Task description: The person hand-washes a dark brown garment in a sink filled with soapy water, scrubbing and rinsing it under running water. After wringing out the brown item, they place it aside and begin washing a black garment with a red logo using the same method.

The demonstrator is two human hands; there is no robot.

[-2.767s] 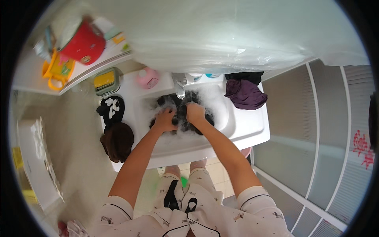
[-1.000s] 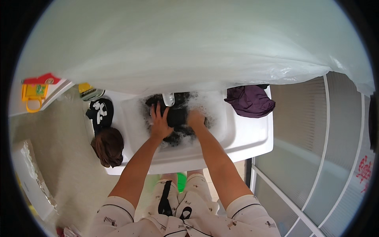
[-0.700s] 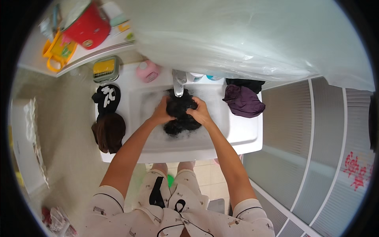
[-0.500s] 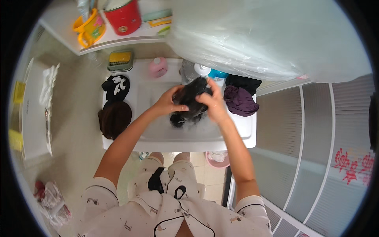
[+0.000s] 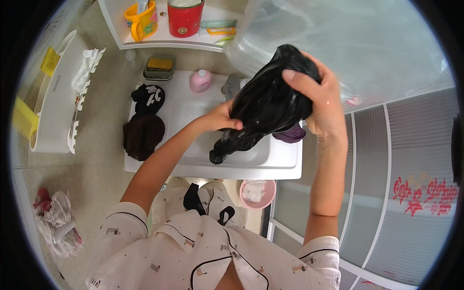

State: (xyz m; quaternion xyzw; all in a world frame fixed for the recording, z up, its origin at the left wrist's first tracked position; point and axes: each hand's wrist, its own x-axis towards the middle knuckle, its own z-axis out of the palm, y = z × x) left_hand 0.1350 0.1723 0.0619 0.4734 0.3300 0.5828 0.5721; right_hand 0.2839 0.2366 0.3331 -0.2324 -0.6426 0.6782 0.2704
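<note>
A wet, shiny black cloth, bunched up, hangs in the air over the white washbasin. High on its right side, my right hand grips it with the thumb across the front. Lower down, my left hand is closed on the cloth's left edge, its fingers partly hidden behind the fabric. A twisted end dangles over the basin. Past its lower right side, a purple cloth shows in part on the basin's right ledge.
On the left ledge lie a brown cloth and a black-and-white one. Behind stand a pink bottle, the faucet and a soap dish. Plastic sheeting hangs at right; a pink bucket sits below.
Both hands have raised the black cloth out of the basin, with the right hand going up and to the right. The cloth is now stretched longer, and the view has shifted a little.
</note>
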